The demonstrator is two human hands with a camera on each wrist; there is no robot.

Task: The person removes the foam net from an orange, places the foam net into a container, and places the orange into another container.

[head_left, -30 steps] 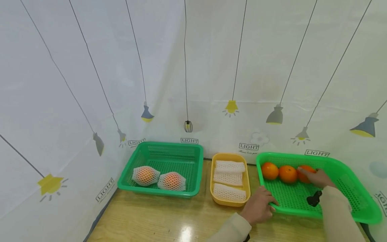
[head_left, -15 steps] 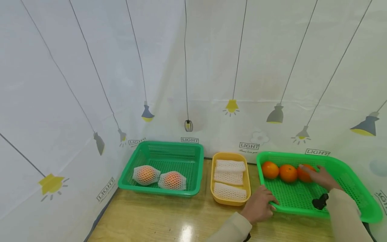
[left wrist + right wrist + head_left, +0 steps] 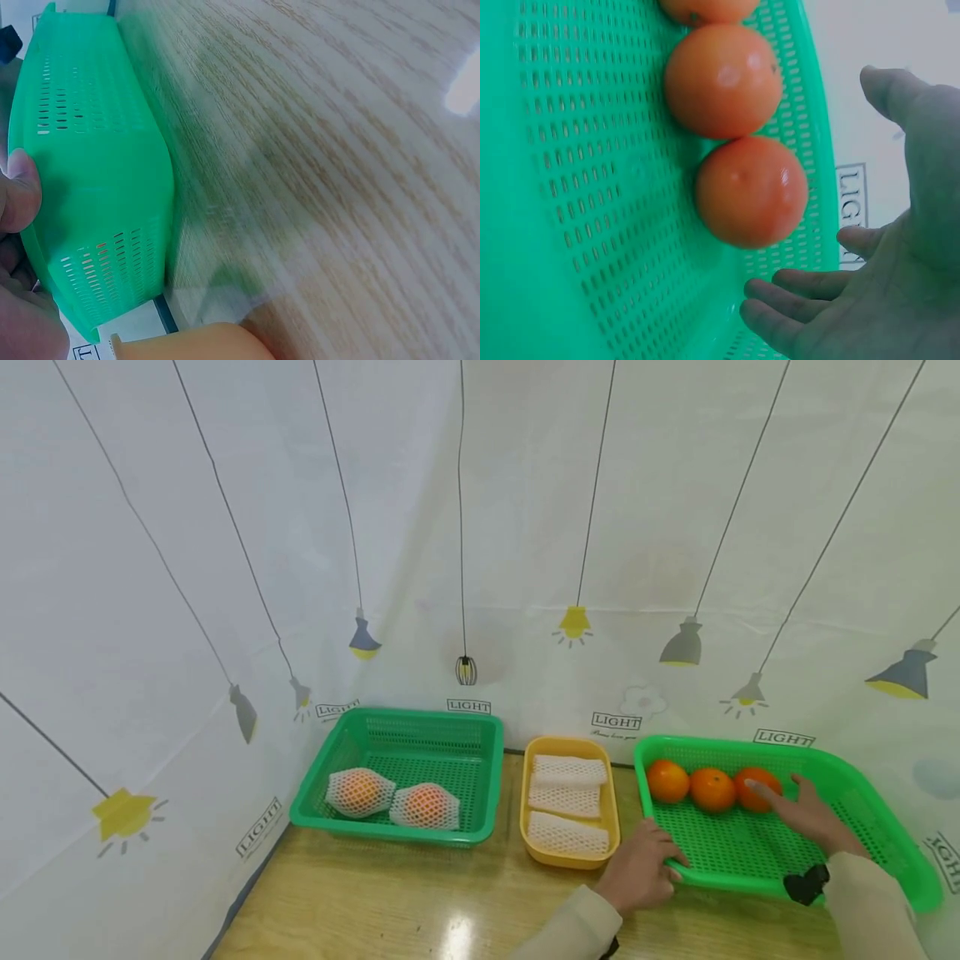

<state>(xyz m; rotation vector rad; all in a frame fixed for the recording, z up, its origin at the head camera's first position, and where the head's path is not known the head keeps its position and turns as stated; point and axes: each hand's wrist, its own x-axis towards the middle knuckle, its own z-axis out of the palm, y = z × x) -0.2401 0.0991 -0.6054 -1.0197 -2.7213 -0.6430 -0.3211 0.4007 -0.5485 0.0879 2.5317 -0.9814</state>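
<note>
My left hand (image 3: pixel 639 870) grips the rim of the bright green basket (image 3: pixel 720 878) at its near left corner. In the left wrist view, the thumb (image 3: pixel 24 191) lies against the basket's outer wall. Three oranges sit in a row along the basket's back: a left orange (image 3: pixel 667 782), a middle orange (image 3: pixel 712 790) and a right orange (image 3: pixel 757 789). Just right of the right orange, my right hand (image 3: pixel 813 818) hovers over the basket with spread fingers and holds nothing. In the right wrist view, the palm faces the right orange (image 3: pixel 751 192) with a gap between them.
A yellow tray (image 3: pixel 528 827) with several white foam net sleeves (image 3: pixel 567 833) stands left of the green basket. Farther left, a darker green basket (image 3: pixel 491 810) holds two net-wrapped fruits (image 3: pixel 360 792). A lamp-patterned cloth wall (image 3: pixel 525 527) rises behind the wooden table (image 3: pixel 375 893).
My right hand has come off the right orange, moving right and towards me while its fingers spread. The left hand stays on the basket rim. The oranges stay in their row.
</note>
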